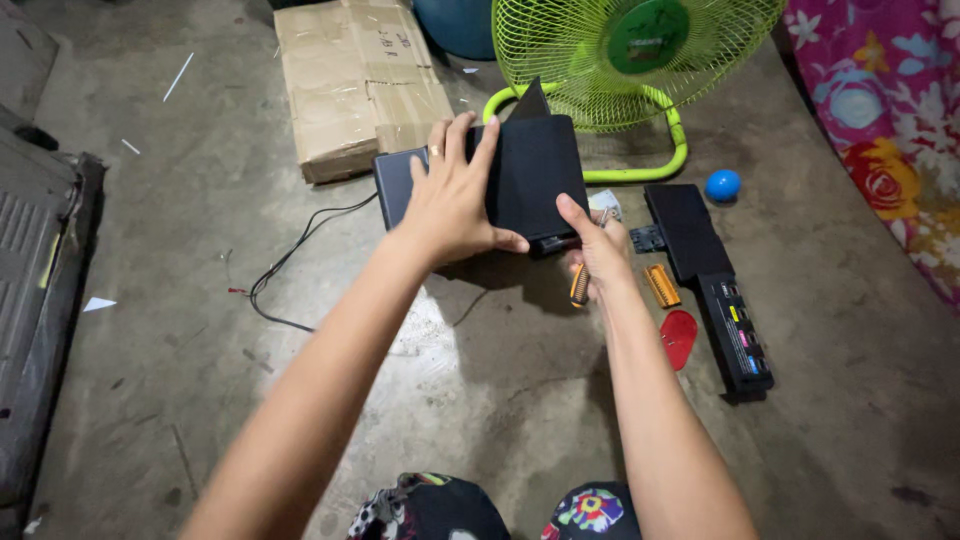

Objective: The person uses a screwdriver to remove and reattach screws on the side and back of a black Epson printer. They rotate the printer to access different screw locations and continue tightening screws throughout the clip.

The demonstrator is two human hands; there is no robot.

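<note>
The black laptop (pixel 530 180) is pinned flat by the spread left hand (pixel 455 195) while its edge is worked by the right hand (pixel 600 255), closed around a striped-handled screwdriver (pixel 579 285), so steady pressing is judged needed.

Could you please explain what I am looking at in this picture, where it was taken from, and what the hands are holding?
This is a single view from a camera worn on a person's head, looking down at their own two bare arms over a concrete floor. The left hand lies flat on a black laptop-like device, which is tilted up off the floor. The right hand grips the device's lower edge and also holds a screwdriver with an orange-striped handle. Beside it lie a long black battery pack, a black panel, a small orange part, a red plastic piece and a blue ball. Behind stand a green fan and a flattened cardboard box.
</note>
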